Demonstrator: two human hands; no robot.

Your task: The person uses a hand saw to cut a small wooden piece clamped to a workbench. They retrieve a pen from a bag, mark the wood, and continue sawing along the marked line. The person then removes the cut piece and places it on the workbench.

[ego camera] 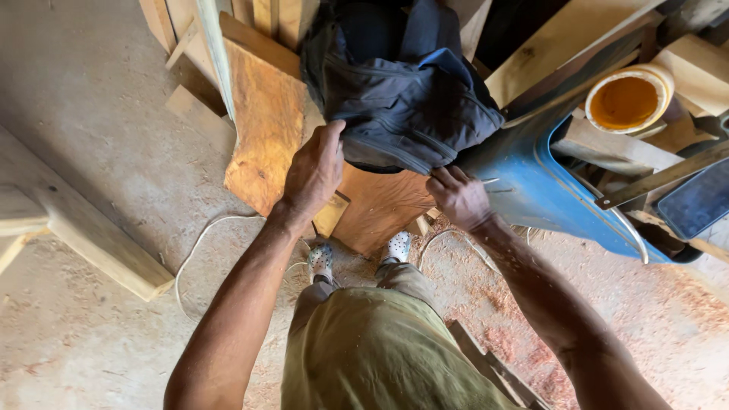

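Observation:
A dark blue-black jacket [402,91] lies bunched over upright wooden boards. My left hand [315,171] grips its lower left edge. My right hand [458,196] pinches the garment's lower right hem, close to a blue metal panel [531,182]. Beneath the jacket stands an orange-brown plywood sheet [266,121], partly hidden by the cloth. Below my arms show my olive trousers and pale perforated shoes [396,247].
Timber planks [83,228] lie on the left of the concrete floor. A white cable [199,243] loops beside my feet. Reddish sawdust [501,304] covers the floor on the right. A yellow bucket [629,100] sits among stacked lumber at upper right.

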